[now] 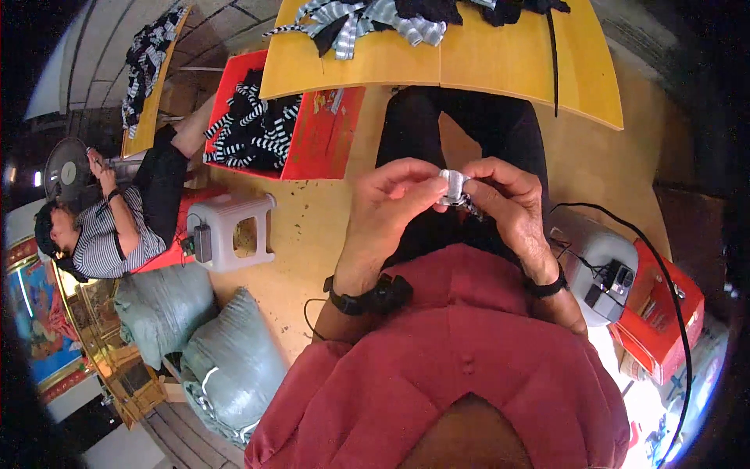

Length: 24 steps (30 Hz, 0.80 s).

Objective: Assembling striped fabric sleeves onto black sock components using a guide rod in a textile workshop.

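Above my lap, both hands pinch one small grey-white bundle, apparently folded cloth (452, 184), with a darker patterned part hanging at its lower right. My left hand (394, 205) grips its left side between thumb and fingers. From the other side, the thumb and fingers of my right hand (512, 202) close on it. The fingers hide part of the bundle, so its exact kind is unclear. Beyond my knees, black and grey-white striped cloth strips (383, 22) lie heaped on a yellow table (484, 66).
A red box (324, 137) of black-and-white striped pieces stands left of the table. Farther left sits another person (117, 227) near a fan (68, 168). Grey-green sacks (234, 367) and a grey stool (234, 230) are at left. A black cable (664, 270) curves past a red box (664, 320) at right.
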Available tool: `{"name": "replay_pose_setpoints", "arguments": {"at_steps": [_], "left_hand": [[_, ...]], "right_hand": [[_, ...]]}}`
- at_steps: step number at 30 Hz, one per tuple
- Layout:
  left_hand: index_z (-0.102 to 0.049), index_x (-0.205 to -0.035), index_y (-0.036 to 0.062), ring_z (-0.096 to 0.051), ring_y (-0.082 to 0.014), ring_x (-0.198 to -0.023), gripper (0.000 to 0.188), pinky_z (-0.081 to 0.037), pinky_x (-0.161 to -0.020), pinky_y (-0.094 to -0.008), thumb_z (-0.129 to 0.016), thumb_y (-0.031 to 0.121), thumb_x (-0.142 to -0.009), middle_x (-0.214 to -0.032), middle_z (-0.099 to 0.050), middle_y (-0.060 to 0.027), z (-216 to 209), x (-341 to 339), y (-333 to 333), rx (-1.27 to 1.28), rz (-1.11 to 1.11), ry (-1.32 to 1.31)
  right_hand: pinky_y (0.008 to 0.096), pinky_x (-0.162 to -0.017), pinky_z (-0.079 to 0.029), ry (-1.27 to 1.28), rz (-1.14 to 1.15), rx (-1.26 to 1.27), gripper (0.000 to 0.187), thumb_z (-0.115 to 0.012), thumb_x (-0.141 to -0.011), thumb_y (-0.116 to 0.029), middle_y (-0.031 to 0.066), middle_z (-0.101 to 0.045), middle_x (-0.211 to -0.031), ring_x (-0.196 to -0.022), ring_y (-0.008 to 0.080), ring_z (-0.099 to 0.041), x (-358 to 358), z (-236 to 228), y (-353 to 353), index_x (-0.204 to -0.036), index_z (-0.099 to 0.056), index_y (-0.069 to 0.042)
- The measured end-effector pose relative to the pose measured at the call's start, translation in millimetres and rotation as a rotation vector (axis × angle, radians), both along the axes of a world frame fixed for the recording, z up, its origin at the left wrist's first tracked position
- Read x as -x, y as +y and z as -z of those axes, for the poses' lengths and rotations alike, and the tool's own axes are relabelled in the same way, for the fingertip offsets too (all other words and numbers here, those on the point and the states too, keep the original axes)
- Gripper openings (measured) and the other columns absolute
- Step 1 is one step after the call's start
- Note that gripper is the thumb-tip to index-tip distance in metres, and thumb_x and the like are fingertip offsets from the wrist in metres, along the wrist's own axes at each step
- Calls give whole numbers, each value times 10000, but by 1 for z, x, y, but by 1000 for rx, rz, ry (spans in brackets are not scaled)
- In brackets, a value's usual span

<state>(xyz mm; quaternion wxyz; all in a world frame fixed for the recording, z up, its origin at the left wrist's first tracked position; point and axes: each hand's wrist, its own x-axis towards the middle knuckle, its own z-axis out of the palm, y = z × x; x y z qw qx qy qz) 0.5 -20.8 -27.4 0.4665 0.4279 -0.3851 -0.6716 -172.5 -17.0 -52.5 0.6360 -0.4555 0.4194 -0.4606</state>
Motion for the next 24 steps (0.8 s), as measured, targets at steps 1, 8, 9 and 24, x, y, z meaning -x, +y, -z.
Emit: {"name": "replay_pose_setpoints", "arguments": {"at_steps": [1,8,9,24], "left_hand": [[-617,-895,-20,-582,-102,-706,126,-478,-649,-228,-626,77,-814,-801,-628,-62,2,0,1,0,28,34],[-629,-856,-17,-580,-92,-689,100,-478,-655,-213,-645,58,-791,-762,-628,-54,8,5,5,-5,-69,-37],[-636,-854,-16,-579,-90,-695,101,-473,-657,-208,-650,57,-786,-764,-629,-51,8,7,6,-7,-75,-51],[-650,-876,-17,-574,-81,-726,96,-458,-672,-201,-630,5,-785,-802,-634,-47,16,20,14,-27,14,-129]], "right_hand": [[210,-644,-433,7,-3,-12,92,-596,-807,-25,6,-607,-784,-694,64,-534,0,1,0,-896,-613,-13],[273,-613,-477,490,244,488,173,-640,-737,6,126,-612,-835,-700,201,-604,-4,-7,9,-904,-594,3],[273,-613,-477,493,246,482,173,-640,-737,6,126,-612,-835,-700,201,-604,-5,-7,12,-904,-594,3],[206,-587,-457,140,151,-23,93,-614,-810,-39,19,-617,-738,-673,60,-550,3,-5,28,-888,-617,11]]}}
